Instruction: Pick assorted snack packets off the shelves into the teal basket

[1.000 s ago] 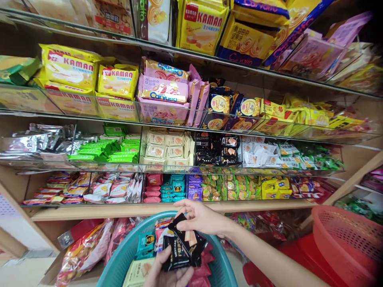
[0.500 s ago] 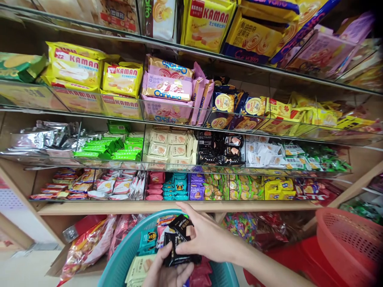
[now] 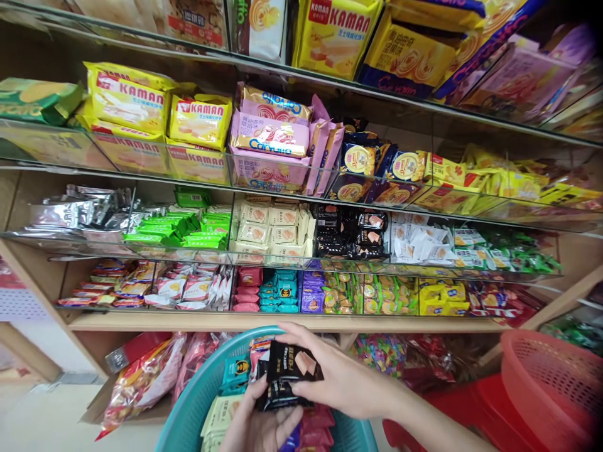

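Over the teal basket (image 3: 181, 392), both of my hands are closed on black snack packets (image 3: 294, 362) with a wafer-like picture on the front. My right hand (image 3: 346, 383) grips the upper packet by its right side. Below it, my left hand (image 3: 264, 414) cradles the lower ones, thumb on their left edge. How many packets lie underneath is hidden. Inside the basket are teal packets (image 3: 235, 371), cream packets (image 3: 219, 417) and dark red packets (image 3: 316, 428), partly covered by my hands.
Shelves ahead hold sorted snacks behind clear fronts, among them black packets (image 3: 370, 235), cream packets (image 3: 285, 216) and green packets (image 3: 202, 226). A wooden ledge (image 3: 188, 322) runs above the basket. Bagged goods (image 3: 146, 376) lie lower left. A red perforated basket (image 3: 546, 383) stands at right.
The upper black packet has turned so its printed front faces me more squarely, lying over the others. My hands stay above the basket. The shelves have shifted slightly right in view.
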`<action>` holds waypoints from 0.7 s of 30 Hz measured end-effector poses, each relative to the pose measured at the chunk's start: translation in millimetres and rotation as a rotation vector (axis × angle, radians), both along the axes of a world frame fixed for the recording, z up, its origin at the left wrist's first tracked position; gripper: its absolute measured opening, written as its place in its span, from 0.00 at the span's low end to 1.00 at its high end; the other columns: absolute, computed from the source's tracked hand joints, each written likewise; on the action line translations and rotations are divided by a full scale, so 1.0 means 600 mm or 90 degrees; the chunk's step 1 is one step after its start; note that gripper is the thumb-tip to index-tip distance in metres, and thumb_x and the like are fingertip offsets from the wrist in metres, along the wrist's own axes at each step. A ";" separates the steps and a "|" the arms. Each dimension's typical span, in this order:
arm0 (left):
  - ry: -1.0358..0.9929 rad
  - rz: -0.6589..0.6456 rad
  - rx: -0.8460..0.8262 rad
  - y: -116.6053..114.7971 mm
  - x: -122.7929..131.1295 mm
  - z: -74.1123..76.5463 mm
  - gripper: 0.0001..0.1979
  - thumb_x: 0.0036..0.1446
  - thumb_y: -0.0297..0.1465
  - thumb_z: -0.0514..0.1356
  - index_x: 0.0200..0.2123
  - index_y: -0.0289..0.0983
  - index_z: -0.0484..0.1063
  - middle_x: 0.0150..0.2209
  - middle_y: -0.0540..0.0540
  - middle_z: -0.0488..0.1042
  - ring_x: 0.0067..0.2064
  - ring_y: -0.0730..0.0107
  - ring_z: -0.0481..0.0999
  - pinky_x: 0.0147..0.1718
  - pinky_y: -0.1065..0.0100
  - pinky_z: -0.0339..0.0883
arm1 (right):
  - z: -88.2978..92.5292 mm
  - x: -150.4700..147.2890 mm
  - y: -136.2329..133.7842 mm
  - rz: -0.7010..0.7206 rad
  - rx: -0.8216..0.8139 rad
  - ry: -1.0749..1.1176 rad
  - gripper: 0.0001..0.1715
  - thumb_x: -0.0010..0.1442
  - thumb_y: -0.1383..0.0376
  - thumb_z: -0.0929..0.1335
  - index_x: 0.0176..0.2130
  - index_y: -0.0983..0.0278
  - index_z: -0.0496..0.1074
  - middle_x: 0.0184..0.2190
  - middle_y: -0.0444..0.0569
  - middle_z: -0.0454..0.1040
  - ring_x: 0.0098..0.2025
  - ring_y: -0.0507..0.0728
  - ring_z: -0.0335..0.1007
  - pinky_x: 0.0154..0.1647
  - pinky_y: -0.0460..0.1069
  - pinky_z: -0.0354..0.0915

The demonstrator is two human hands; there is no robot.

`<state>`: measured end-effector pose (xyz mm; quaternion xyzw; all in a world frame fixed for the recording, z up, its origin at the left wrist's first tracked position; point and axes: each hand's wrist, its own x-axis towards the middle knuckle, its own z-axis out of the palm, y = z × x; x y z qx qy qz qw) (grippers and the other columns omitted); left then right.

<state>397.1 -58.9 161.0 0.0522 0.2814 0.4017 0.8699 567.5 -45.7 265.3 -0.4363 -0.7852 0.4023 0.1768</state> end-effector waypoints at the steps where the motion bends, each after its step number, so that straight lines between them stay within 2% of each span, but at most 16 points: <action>1: -0.006 0.001 0.012 0.000 -0.001 -0.005 0.26 0.57 0.31 0.57 0.57 0.23 0.60 0.46 0.32 0.77 0.44 0.58 0.79 0.49 0.61 0.68 | 0.001 -0.001 -0.001 0.024 0.010 -0.007 0.45 0.54 0.70 0.66 0.65 0.56 0.45 0.60 0.50 0.62 0.62 0.56 0.54 0.61 0.52 0.50; 5: -0.050 -0.018 0.076 0.000 -0.004 -0.031 0.21 0.57 0.34 0.57 0.51 0.29 0.69 0.46 0.37 0.78 0.48 0.58 0.77 0.55 0.57 0.63 | -0.004 -0.008 -0.004 0.073 0.061 -0.034 0.44 0.54 0.71 0.67 0.64 0.53 0.49 0.62 0.45 0.59 0.63 0.56 0.52 0.63 0.51 0.49; 10: -0.087 -0.061 0.135 0.000 -0.008 -0.047 0.19 0.57 0.38 0.58 0.48 0.32 0.73 0.47 0.37 0.77 0.52 0.57 0.73 0.56 0.57 0.60 | -0.023 -0.012 -0.003 0.074 0.099 -0.088 0.48 0.52 0.66 0.70 0.65 0.54 0.46 0.63 0.46 0.57 0.63 0.58 0.52 0.62 0.52 0.50; 14: -0.096 -0.072 0.139 -0.002 -0.006 -0.041 0.22 0.55 0.40 0.59 0.47 0.29 0.74 0.46 0.36 0.77 0.50 0.57 0.74 0.55 0.61 0.62 | -0.038 -0.016 -0.004 0.053 0.146 -0.161 0.56 0.47 0.61 0.74 0.66 0.52 0.44 0.63 0.47 0.57 0.62 0.62 0.53 0.62 0.56 0.51; 19: -0.039 -0.025 0.079 -0.009 -0.005 -0.024 0.19 0.57 0.36 0.58 0.47 0.29 0.72 0.44 0.37 0.78 0.43 0.61 0.78 0.52 0.61 0.65 | -0.050 -0.025 -0.007 0.049 0.194 -0.209 0.55 0.51 0.65 0.71 0.66 0.50 0.39 0.61 0.48 0.60 0.59 0.64 0.58 0.59 0.59 0.55; 21: -0.020 0.000 0.055 -0.011 -0.007 -0.014 0.21 0.58 0.36 0.57 0.52 0.30 0.67 0.45 0.38 0.78 0.42 0.60 0.79 0.50 0.60 0.67 | -0.051 -0.030 -0.008 0.050 0.196 -0.223 0.54 0.52 0.67 0.70 0.66 0.51 0.38 0.59 0.50 0.63 0.58 0.64 0.60 0.57 0.60 0.57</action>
